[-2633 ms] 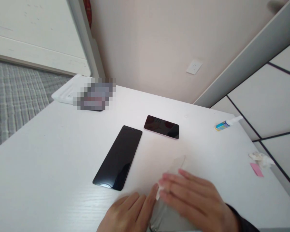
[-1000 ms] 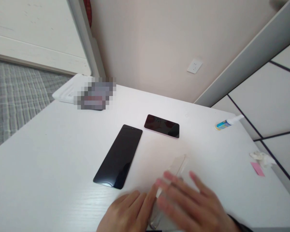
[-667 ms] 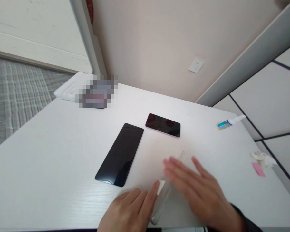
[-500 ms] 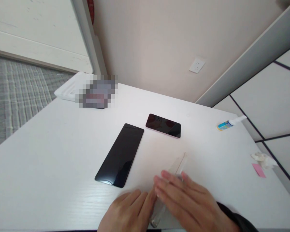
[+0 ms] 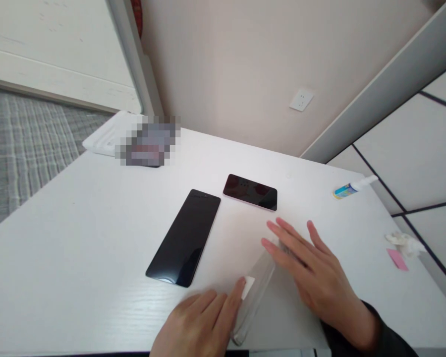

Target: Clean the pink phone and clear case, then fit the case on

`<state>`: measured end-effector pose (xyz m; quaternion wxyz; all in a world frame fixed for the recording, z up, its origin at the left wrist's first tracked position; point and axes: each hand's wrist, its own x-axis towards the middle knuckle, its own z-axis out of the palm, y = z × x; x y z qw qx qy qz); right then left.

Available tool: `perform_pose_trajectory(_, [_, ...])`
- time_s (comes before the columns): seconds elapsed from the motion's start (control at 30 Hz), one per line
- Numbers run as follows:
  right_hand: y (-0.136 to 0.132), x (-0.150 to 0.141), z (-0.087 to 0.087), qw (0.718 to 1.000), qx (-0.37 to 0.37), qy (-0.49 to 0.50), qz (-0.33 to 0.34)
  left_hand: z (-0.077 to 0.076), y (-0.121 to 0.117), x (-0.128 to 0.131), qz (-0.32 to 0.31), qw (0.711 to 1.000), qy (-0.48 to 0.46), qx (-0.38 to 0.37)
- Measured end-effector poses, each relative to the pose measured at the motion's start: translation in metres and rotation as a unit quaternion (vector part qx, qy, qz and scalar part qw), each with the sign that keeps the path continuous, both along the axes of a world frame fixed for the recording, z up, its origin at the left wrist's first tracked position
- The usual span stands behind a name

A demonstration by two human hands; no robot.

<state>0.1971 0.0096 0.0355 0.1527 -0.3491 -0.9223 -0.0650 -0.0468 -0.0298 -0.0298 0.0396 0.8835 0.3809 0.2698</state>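
A clear screen protector film [image 5: 255, 292] with a small white tab lies flat near the front of the white table [image 5: 78, 238]. My left hand [image 5: 200, 325] rests flat at the film's left edge, fingers together and stretched out, one fingertip by the tab. My right hand [image 5: 312, 270] lies flat on the film's far end, fingers spread. A long black phone [image 5: 185, 236] lies left of the film. Behind it a smaller dark phone [image 5: 250, 192] with a pinkish edge lies crosswise.
A small blue and yellow tube [image 5: 351, 187] lies near the table's right edge. A pink slip [image 5: 396, 259] and crumpled white paper [image 5: 403, 243] sit at the far right. A white tray [image 5: 104, 139] and a blurred object [image 5: 146, 141] stand at the back left.
My right hand has slid back and forth along the film and now sits at its far end. My left hand has stayed at the film's left edge.
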Motion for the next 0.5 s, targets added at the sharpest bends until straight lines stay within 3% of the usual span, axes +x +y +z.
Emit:
perform_pose_trajectory(0.07, [-0.0005, -0.0006, -0.0019, 1.0, -0.002, 0.007, -0.002, -0.0007, 0.0, 0.0001, 0.003, 1.0, -0.008, 0.002])
perform_pose_trajectory(0.2, [-0.004, -0.0034, -0.0007, 0.997, 0.004, -0.006, 0.078, 0.0017, 0.0024, 0.0023, 0.01, 0.999, -0.036, 0.008])
perform_pose_trajectory(0.33, [-0.0038, -0.0019, 0.0037, 1.0, 0.008, -0.003, 0.005, 0.0052, 0.0045, 0.0024, 0.005, 1.0, -0.011, 0.009])
perform_pose_trajectory(0.47, [-0.0086, -0.0091, 0.0071, 0.993, 0.021, -0.004, 0.12, 0.0017, 0.0036, 0.001, 0.005, 0.998, -0.061, -0.024])
perform_pose_trajectory(0.5, [-0.0081, -0.0099, 0.0073, 0.992, 0.023, -0.003, 0.123, 0.0006, 0.0032, 0.0009, 0.002, 0.998, -0.065, -0.024])
